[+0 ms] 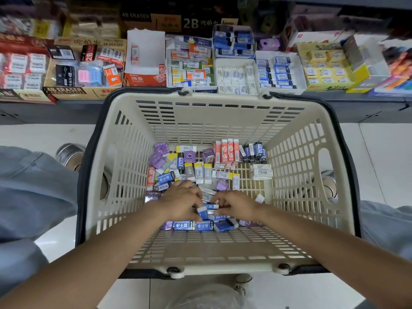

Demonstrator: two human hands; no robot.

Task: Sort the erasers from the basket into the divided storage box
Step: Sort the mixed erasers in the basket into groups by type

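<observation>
Both hands reach into the cream slatted plastic shopping basket (296, 166), gathering blue-sleeved erasers near its front wall.

The left hand (181, 202) curls its fingers over a small blue-and-white wrapped eraser (203, 212); the right hand (237, 206) pinches at the same cluster from the other side, though exactly which piece it holds I cannot tell; loose orange-sleeved erasers (227, 151), purple block erasers (158, 153) and yellow-capped ones (201, 172) lie further back on the basket floor; the divided box of blue erasers (277, 71) sits on the shelf beyond the rim; to do this well, likely collect only matching blue sleeves, square them into one stack between both hands, then lift clear of the rim before moving across.
</observation>
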